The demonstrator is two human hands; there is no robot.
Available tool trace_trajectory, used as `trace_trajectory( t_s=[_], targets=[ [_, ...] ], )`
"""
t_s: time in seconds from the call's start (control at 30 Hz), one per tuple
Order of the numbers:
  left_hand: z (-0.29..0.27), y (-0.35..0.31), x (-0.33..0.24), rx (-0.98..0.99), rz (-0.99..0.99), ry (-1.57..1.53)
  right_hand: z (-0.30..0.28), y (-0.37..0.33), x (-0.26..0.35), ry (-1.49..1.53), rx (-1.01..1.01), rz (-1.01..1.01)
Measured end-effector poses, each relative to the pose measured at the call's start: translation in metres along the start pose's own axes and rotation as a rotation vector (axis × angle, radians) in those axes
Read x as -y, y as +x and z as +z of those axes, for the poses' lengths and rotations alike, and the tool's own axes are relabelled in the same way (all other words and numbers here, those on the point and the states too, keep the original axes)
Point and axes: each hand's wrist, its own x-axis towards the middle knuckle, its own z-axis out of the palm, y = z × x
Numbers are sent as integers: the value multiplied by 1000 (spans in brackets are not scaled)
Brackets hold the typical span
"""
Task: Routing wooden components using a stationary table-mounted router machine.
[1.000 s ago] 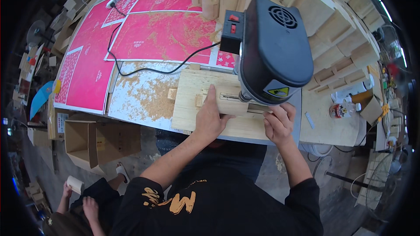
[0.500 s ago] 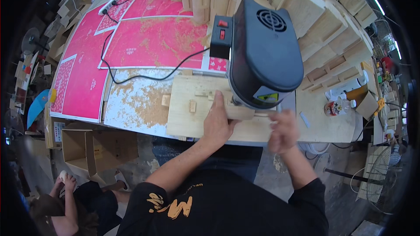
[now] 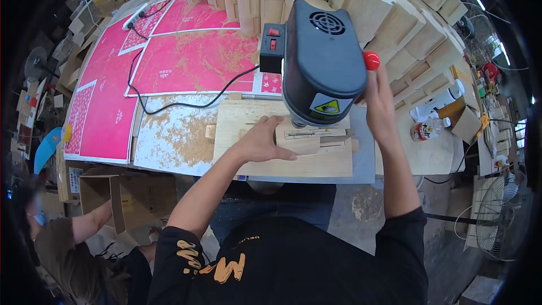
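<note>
A black bench drill press (image 3: 324, 62) stands over a wooden board (image 3: 231, 130) on the bench. Beneath its chuck lies a pale wooden block (image 3: 299, 146) with long slots in its top. My left hand (image 3: 261, 140) clasps the block's left end, thumb on the near side and fingers on the far side. At the machine's right, my right hand (image 3: 377, 101) is closed around a lever just below its red ball knob (image 3: 371, 60); the machine's head partly hides the fingers. A thin wooden strip (image 3: 336, 140) shows at the block's right end.
Tall stacks of shaped wooden pieces (image 3: 389, 17) rise behind the machine. A black cord (image 3: 192, 101) crosses sawdust and pink sheets (image 3: 186, 68). Bottles (image 3: 432, 127) stand at the right. Below left are a cardboard box (image 3: 141, 197) and another person (image 3: 79, 260).
My right hand has risen from the block's right end to the lever. My left hand has shifted left along the block. The seated person at lower left has reached toward the cardboard box.
</note>
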Motion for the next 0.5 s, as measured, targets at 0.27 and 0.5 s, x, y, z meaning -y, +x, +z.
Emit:
trace_trajectory(
  t_s=[0.27, 0.5],
  targets=[
    [-75, -70, -2, 219, -187, 16, -31, -96, -94, -586, 420, -150],
    [-41, -103, -11, -157, -60, 354, -25, -93, -102, -452, 300, 13]
  ],
)
